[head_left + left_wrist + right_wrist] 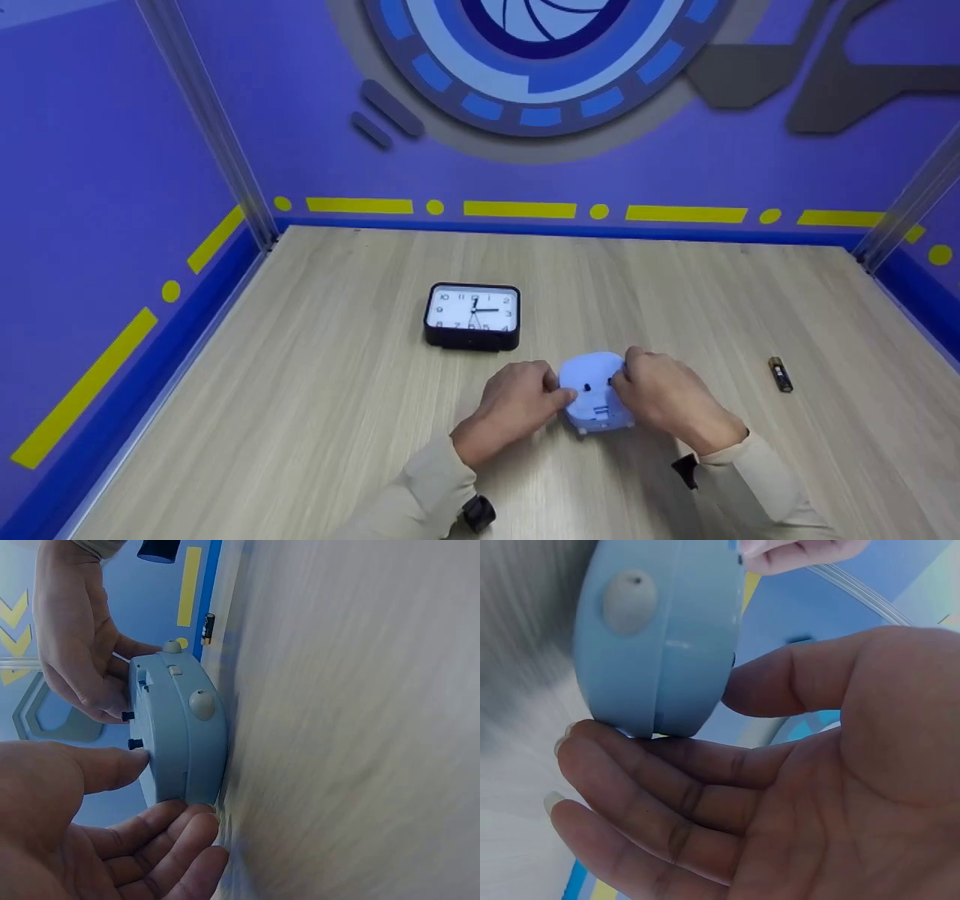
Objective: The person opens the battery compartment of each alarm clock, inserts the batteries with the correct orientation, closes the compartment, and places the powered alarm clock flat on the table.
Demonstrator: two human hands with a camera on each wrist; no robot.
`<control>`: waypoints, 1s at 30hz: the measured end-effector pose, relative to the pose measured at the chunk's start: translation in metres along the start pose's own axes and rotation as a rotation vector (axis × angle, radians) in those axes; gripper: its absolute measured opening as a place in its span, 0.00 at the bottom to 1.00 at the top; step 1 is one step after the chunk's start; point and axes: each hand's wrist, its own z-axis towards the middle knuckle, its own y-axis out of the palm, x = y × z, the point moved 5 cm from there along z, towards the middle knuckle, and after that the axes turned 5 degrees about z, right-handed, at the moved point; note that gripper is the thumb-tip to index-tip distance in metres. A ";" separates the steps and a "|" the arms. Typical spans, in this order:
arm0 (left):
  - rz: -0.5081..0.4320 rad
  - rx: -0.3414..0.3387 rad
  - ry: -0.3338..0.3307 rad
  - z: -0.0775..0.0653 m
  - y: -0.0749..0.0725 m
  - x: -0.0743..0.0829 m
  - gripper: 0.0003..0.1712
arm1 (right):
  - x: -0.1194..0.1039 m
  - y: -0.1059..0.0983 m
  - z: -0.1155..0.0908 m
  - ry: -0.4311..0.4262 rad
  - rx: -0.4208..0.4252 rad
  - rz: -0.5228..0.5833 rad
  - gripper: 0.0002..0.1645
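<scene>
A light blue alarm clock (pixel 591 375) lies with its back up near the middle of the table; two small black knobs, a slot and rounded feet show on it. My left hand (pixel 517 397) holds its left side, thumb (pixel 112 769) on the back beside a knob and fingers along the edge. On the opposite side my right hand (pixel 667 390) grips the clock, its thumb (pixel 780 682) against the back near the other knob and its fingers under the rim. The clock's dial faces the table and is hidden.
A black rectangular clock (pixel 472 316) with a white dial stands behind and left of the hands. To the right a single black and gold battery (pixel 780 374) lies on the wooden table (pixel 337 360). Blue printed panels (pixel 225 112) border the table's back and sides.
</scene>
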 end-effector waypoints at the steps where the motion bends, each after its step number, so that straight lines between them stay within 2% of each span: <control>1: 0.008 0.012 0.003 0.000 -0.001 0.000 0.14 | 0.000 0.001 0.001 0.000 -0.008 0.005 0.09; 9: 0.107 0.093 0.017 -0.002 -0.005 0.004 0.14 | 0.003 0.009 0.004 0.050 -0.089 0.034 0.12; 18: 0.189 0.106 0.047 -0.003 -0.005 0.007 0.17 | 0.005 0.017 0.007 0.067 -0.146 0.021 0.13; 24: 0.185 0.105 0.049 -0.003 -0.006 0.007 0.17 | 0.005 0.018 0.008 0.060 -0.152 0.021 0.09; 30: 0.181 0.093 0.017 -0.001 -0.006 0.004 0.16 | 0.007 0.017 0.008 0.051 -0.156 0.018 0.11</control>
